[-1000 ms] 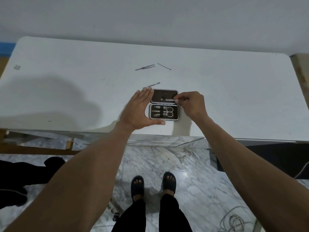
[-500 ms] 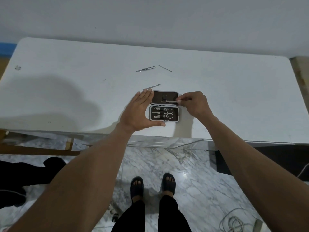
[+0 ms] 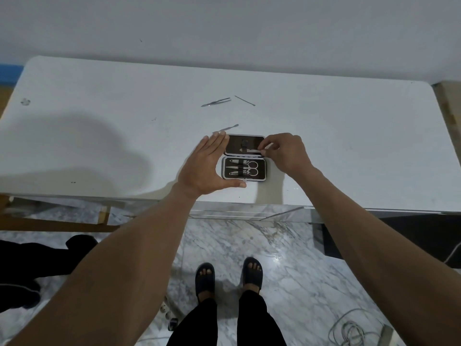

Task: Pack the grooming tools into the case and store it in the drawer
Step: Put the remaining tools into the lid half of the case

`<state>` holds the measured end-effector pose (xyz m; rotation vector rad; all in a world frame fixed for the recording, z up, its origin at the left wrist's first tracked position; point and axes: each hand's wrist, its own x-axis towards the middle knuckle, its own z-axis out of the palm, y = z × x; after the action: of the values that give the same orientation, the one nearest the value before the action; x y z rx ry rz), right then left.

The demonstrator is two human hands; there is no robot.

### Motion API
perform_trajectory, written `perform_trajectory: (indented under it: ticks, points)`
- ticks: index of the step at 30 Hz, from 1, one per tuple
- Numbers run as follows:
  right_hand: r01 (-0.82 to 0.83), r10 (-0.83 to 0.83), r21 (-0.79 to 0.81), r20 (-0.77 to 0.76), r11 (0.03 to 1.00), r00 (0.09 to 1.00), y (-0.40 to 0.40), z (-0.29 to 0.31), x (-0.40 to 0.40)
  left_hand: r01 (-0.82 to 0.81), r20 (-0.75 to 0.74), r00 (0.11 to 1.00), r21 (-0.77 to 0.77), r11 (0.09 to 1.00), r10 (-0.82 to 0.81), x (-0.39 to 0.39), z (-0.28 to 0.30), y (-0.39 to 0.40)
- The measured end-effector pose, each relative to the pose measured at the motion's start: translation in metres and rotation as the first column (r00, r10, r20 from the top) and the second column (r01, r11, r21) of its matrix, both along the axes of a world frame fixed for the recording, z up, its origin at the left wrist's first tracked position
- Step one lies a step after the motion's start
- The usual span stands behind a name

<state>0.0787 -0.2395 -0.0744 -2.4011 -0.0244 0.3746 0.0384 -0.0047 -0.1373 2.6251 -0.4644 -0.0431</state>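
Nearest you, your left hand (image 3: 203, 168) lies flat with straight fingers against the left edge of the open case (image 3: 244, 158), thumb along its front. Your right hand (image 3: 284, 152) pinches a flat file (image 3: 252, 152) over the far half, its long axis running left-right. Beyond, a pusher (image 3: 225, 128) lies just behind your left fingertips; tweezers (image 3: 216, 102) and a pick (image 3: 244, 100) sit farther back.

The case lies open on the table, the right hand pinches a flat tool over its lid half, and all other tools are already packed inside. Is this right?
Not quite. The head view shows three tools loose on the table beyond the case. The rest holds: case open, right hand pinching a flat tool.
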Motion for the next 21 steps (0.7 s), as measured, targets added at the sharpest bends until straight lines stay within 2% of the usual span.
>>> perform_trajectory:
  ticks: [3,8,21]
  points:
    - [-0.091,0.093,-0.097,0.017,0.991,0.996,-0.002,0.004,0.003,0.0,-0.006,1.0,0.005,1.0,0.0,0.0,0.0,0.0]
    - [-0.147,0.156,-0.164,0.038,0.975,0.987,-0.008,0.008,0.007,-0.001,0.005,1.0,0.006,1.0,0.001,0.0,0.0,0.0]
    - [-0.198,0.244,-0.296,0.129,0.935,0.961,-0.003,0.003,0.0,-0.004,0.006,1.0,-0.001,1.0,0.004,0.0,0.0,0.0]
